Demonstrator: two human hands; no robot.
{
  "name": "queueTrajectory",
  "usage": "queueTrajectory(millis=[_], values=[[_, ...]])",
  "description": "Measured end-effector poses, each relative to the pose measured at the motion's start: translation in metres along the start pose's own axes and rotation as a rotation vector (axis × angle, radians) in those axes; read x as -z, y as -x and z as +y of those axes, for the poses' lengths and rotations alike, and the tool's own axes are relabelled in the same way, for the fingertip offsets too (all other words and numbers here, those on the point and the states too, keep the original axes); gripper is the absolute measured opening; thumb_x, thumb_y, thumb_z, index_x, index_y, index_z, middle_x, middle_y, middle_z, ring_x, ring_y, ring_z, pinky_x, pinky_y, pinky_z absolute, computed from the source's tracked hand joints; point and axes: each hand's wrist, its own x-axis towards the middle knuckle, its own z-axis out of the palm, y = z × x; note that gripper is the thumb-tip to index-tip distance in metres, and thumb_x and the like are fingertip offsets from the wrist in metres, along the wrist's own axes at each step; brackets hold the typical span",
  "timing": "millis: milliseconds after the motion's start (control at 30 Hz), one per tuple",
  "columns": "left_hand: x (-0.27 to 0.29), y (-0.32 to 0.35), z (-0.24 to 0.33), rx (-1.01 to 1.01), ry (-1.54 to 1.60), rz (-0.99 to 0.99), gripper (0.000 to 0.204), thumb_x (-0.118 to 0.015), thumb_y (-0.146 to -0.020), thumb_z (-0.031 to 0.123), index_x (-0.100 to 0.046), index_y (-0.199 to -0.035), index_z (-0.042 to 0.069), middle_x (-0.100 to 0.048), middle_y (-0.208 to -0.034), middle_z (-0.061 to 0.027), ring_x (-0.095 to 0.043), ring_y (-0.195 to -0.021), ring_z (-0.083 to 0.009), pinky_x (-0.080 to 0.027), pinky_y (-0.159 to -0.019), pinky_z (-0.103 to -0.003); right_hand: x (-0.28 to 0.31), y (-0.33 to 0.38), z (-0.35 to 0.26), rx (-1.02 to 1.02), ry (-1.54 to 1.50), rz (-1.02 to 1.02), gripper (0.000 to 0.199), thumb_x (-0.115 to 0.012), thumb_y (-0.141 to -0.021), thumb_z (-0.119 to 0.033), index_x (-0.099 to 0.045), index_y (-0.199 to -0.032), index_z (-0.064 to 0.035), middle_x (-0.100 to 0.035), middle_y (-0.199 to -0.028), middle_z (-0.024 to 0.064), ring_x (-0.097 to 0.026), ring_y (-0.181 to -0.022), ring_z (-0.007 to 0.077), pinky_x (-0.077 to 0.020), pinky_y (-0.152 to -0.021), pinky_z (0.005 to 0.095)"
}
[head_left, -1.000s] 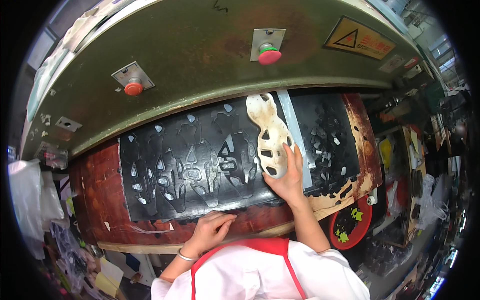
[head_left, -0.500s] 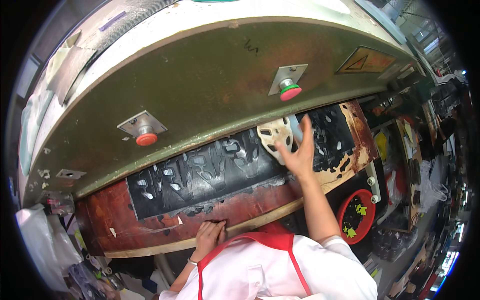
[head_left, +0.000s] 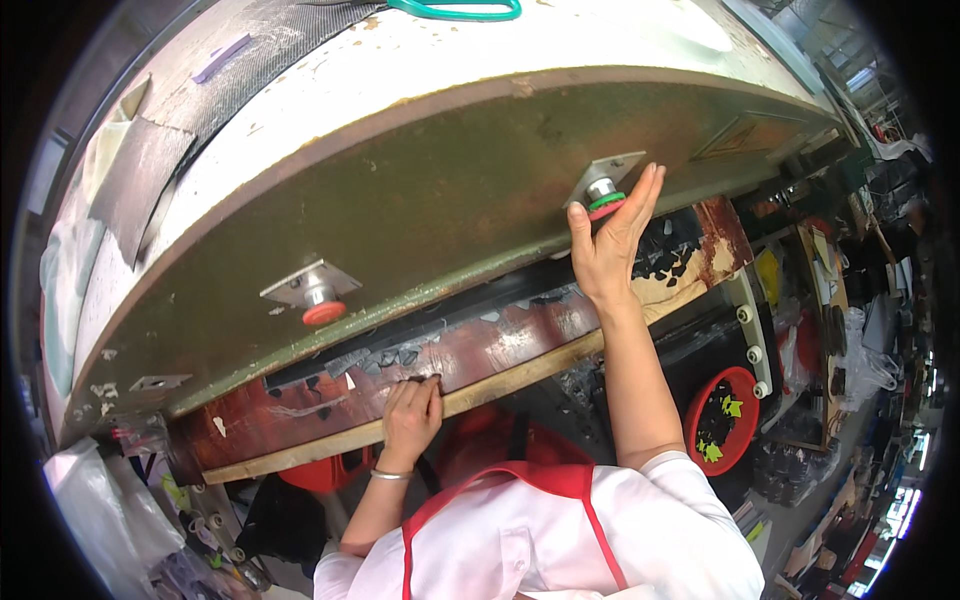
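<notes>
My right hand [head_left: 612,250] is raised with thumb and fingers spread at the push button [head_left: 606,205], which has a green ring and a pink cap on the machine's green beam [head_left: 450,190]. Its fingertips reach up beside the metal button plate. My left hand [head_left: 412,418] rests near the front edge of the red-brown board [head_left: 490,350], its fingers curled in; whether they hold anything is hidden. Under the beam lies a black sheet [head_left: 400,318], mostly covered. Dark scraps [head_left: 385,358] lie along its front edge.
A red button [head_left: 323,308] sits farther left on the beam. On the right, a red bowl [head_left: 722,420] holds black and yellow-green scraps. Clear plastic bags [head_left: 110,505] hang at the left. Atop the machine lie grey cloth pieces [head_left: 145,175] and a teal handle [head_left: 455,10].
My right hand has gone from the white perforated plate up to the button. The beam now covers that plate and most of the black sheet. My left hand remains at the board's edge.
</notes>
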Motion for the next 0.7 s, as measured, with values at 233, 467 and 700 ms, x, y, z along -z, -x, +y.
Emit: queueTrajectory(millis=[233,467,700], values=[[-0.01,0.017,0.017,0.12,-0.036,0.075,0.015,-0.071,-0.077,0.011,-0.071,-0.091,0.005,-0.058,-0.076,-0.0097,-0.058,-0.075,-0.0296,-0.046,-0.069,-0.04,0.033,0.141,-0.003,-0.438,-0.247,-0.575,0.035,-0.073,-0.081,-0.017,-0.066,-0.111,-0.0004,-0.069,-0.087,0.0139,-0.064,-0.087,0.0319,-0.0466,-0.089,0.0419],[-0.02,0.053,0.043,0.302,-0.025,0.06,0.017,-0.073,-0.073,0.013,-0.072,-0.088,0.004,-0.057,-0.079,-0.0103,-0.054,-0.08,-0.0309,-0.043,-0.075,-0.041,0.052,0.188,0.02,-0.007,-0.271,-0.546,0.02,-0.072,-0.078,-0.01,-0.069,-0.095,-0.0007,-0.068,-0.087,0.0137,-0.062,-0.087,0.032,-0.0458,-0.086,0.041],[-0.017,0.091,0.083,0.305,0.006,-0.063,0.007,-0.068,-0.081,0.012,-0.07,-0.08,0.006,-0.055,-0.072,-0.01,-0.056,-0.074,-0.0304,-0.043,-0.07,-0.041,0.087,0.141,0.024,0.114,-0.092,-0.256,0.036,-0.076,-0.071,-0.01,-0.065,-0.103,0.0008,-0.063,-0.103,0.0179,-0.056,-0.098,0.0371,-0.0467,-0.086,0.0451]])
